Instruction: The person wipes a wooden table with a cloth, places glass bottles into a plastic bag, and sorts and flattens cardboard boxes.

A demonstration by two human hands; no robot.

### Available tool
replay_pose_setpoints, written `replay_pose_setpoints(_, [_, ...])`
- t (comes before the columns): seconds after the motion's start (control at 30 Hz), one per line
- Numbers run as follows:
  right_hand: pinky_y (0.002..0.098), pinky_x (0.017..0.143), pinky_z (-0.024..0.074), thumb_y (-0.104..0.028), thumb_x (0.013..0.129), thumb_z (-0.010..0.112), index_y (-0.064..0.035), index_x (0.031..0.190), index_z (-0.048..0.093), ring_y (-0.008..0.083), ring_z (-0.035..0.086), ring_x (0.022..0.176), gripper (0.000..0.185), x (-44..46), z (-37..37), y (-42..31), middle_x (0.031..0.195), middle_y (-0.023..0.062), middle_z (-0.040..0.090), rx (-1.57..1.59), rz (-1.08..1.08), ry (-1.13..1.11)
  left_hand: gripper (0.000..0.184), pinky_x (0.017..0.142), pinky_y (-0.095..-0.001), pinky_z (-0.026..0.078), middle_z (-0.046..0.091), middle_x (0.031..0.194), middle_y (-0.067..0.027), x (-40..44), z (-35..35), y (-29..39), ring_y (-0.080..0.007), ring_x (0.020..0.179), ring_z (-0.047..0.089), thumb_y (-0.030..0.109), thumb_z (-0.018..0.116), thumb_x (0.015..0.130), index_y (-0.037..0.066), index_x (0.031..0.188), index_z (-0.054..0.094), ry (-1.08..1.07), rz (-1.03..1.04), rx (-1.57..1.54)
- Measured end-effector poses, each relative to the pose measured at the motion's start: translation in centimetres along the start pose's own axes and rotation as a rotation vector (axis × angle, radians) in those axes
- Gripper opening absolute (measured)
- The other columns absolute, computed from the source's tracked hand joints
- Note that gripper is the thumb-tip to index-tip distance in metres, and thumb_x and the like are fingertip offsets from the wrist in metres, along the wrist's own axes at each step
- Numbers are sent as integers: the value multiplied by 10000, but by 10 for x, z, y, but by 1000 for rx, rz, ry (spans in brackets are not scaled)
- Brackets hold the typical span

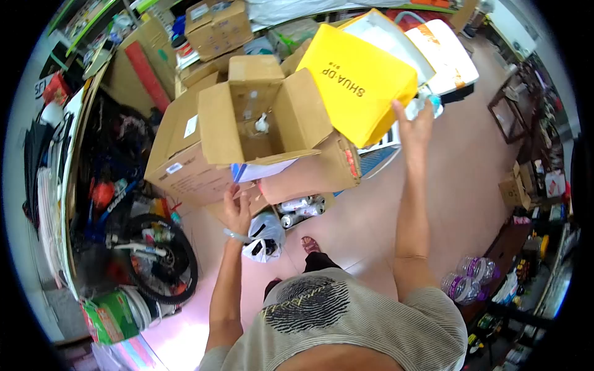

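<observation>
My left hand [237, 213], with a pale band at its wrist, is at the lower edge of the cardboard boxes, fingers apart. An open cardboard box [216, 127] with a small white scrap [262, 123] inside sits above it. My right hand [416, 127] reaches up at the lower right corner of a yellow bag [352, 80], its fingers spread beside crinkled clear and blue plastic [433, 102]. Whether the fingertips touch the bag or the plastic is unclear. Beneath the open box lie a larger carton [179, 154] and a blue and white piece [263, 170].
Silver cans [300, 210] and a tied plastic bag [266, 235] are below the boxes. A bicycle wheel [192, 263] and a green box [108, 318] stand at left. Clear bottles [464, 284] are at right. A white padded item [442, 52] is at the upper right.
</observation>
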State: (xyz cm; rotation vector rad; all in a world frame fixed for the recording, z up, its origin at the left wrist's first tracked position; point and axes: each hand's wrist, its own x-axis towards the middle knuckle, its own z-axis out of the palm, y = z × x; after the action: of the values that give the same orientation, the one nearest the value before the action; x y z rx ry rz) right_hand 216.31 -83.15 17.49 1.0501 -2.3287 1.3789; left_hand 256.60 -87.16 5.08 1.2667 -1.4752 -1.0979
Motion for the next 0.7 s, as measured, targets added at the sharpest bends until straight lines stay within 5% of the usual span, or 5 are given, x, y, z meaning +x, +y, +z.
replay_pose_setpoints(0.13, [323,856,406,-248,765,672,114,1143,394,236,520,1008,593,-19,7,-22,1101,212,522,597,522,-484,380,680,-251,467,521,1052,-133,3,8,48,-150,808,566,159,507,882,-2,1211,408,63,155,183])
replay_pose_setpoints(0.23, [296,768,437,-130,725,696,90,1038,423,202,564,844,470,-34,54,9,923,155,574,596,336,-246,352,675,-248,446,530,1008,-117,13,8,77,-139,783,553,146,517,875,-10,1181,439,50,203,278])
replay_pose_setpoints(0.4, [287,793,444,65,720,642,44,1031,415,188,550,877,385,-24,41,-47,975,140,547,802,173,-101,308,654,-243,441,541,983,-108,5,-11,82,-135,764,551,135,520,869,-22,1130,475,62,178,370])
replay_pose_setpoints(0.6, [295,791,475,81,745,615,71,1051,406,196,565,891,371,-14,-10,-97,990,171,541,778,-303,99,261,651,-244,472,552,966,-100,-34,-40,23,-137,762,565,133,509,876,-18,1089,495,89,-51,274])
replay_pose_setpoints(0.7, [287,775,485,87,754,602,88,1058,412,204,571,890,359,-10,-37,-111,987,183,543,780,-199,-9,247,666,-253,486,561,946,-90,-53,-43,5,-143,775,574,136,506,880,-20,1070,499,89,-126,225])
